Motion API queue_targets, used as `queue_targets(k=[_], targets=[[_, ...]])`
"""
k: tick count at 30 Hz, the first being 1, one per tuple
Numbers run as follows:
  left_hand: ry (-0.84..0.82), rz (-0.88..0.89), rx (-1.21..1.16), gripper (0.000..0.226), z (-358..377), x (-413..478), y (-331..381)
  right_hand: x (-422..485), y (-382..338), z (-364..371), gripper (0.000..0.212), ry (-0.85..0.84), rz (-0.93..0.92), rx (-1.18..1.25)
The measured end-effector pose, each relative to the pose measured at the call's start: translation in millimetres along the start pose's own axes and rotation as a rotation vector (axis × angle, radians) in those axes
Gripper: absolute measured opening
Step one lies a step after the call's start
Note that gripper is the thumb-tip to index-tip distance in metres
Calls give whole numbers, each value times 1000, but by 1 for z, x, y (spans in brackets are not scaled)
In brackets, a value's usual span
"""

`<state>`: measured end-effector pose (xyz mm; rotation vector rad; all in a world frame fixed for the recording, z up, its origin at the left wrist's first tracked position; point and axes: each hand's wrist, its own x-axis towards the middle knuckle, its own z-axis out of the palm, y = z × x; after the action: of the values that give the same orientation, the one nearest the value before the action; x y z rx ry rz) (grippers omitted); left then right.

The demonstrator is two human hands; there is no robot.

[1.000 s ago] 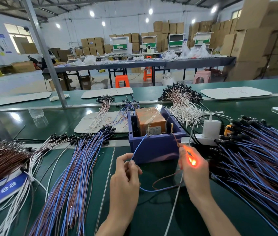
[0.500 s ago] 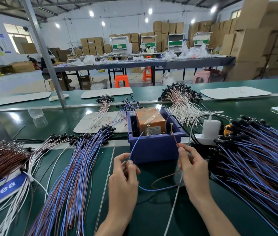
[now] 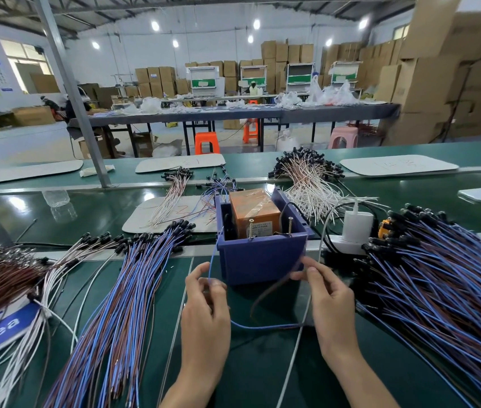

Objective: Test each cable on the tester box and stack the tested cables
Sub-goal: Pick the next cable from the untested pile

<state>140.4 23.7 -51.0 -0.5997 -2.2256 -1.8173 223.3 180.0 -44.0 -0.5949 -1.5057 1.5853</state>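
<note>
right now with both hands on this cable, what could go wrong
The cable pinched by the left hand and right hand loops across a white cord; it may snag when lifted. The left pile and right pile look alike, so it might land in the wrong one. Fingers could brush the screws on the tester box.

Left hand point(image 3: 203, 313), right hand point(image 3: 330, 304): bare; forearms bare down to frame's lower edge.

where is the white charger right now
In the head view, the white charger sits right of centre, plugged into a power strip between the blue tester box and the big pile of blue cables on the right.
</note>
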Motion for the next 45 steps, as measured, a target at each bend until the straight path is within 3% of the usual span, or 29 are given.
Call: queue_targets(k=[11, 15, 17, 19, 21, 24, 26, 27, 32, 36, 41, 45], targets=[[46, -6, 148, 40, -6, -2, 1, -11, -7, -9, 28, 33, 119, 58], [13, 237, 289, 34, -10, -11, 14, -19, -17, -10, 27, -9, 128, 112], [-78, 403, 340, 23, -11, -14, 29, -22, -30, -9, 27, -15, 121, 174], [-266, 521, 377, 29, -10, -16, 56, -24, -52, -7, 31, -37, 71, 247], [-473, 596, 415, 39, -2, -18, 83, -25, -81, -4, 35, -79, -4, 304], [-588, 649, 339, 34, 9, -21, 116, -27, -125, -2, 26, -132, -157, 324], [-583, 625, 174, 7, 13, -20, 133, -30, -149, -5, 21, -159, -254, 309], [-572, 612, 109, 4, 15, -19, 142, -31, -160, -8, 21, -183, -295, 307], [-472, 518, -203, 6, 23, -16, 183, -35, -190, -29, 36, -296, -420, 266], [-314, 332, -546, 10, 30, -1, 219, -31, -191, -47, 34, -324, -278, 136], [-265, 265, -575, 13, 46, 18, 236, -25, -176, -79, 19, -233, -189, 53], [-275, 167, -600, 13, 65, 23, 231, -19, -172, -114, 15, -138, -226, -209]])
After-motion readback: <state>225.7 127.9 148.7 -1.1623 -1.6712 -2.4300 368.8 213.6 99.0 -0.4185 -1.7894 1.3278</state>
